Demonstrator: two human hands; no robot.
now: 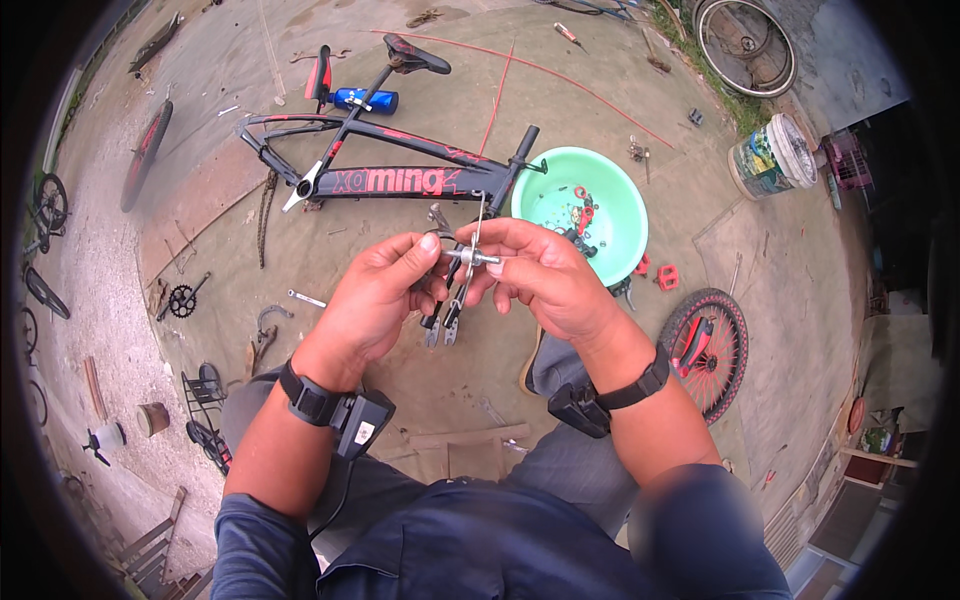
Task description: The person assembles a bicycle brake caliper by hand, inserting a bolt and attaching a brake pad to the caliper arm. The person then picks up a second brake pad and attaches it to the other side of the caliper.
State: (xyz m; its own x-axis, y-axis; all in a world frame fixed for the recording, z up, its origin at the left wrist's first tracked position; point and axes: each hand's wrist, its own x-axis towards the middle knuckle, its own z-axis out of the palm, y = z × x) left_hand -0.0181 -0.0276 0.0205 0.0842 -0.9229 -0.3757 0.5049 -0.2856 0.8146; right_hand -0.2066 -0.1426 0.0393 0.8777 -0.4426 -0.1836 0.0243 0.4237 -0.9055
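Both hands meet in front of me over a small silvery metal bicycle part point(470, 257), with a bolt-like pin running crosswise and a thin bent arm sticking up. My left hand point(385, 285) is closed, pinching the pin's left end between thumb and fingers. My right hand point(545, 275) is also closed, its thumb against the pin's right end and its fingers behind the part. Fingers hide some of the part, so its exact kind is unclear. Just beyond lies a black and red bicycle frame point(400, 182) with its saddle point(415, 55); its fork point(440, 328) shows below my hands.
A mint-green basin point(625, 215) holding small parts stands right of the frame. A spoked wheel point(710, 355), a red pedal point(668, 277), a bucket point(770, 160), a crankset point(183, 300) and a wrench point(307, 298) lie around. A blue bottle point(365, 100) sits beyond the frame.
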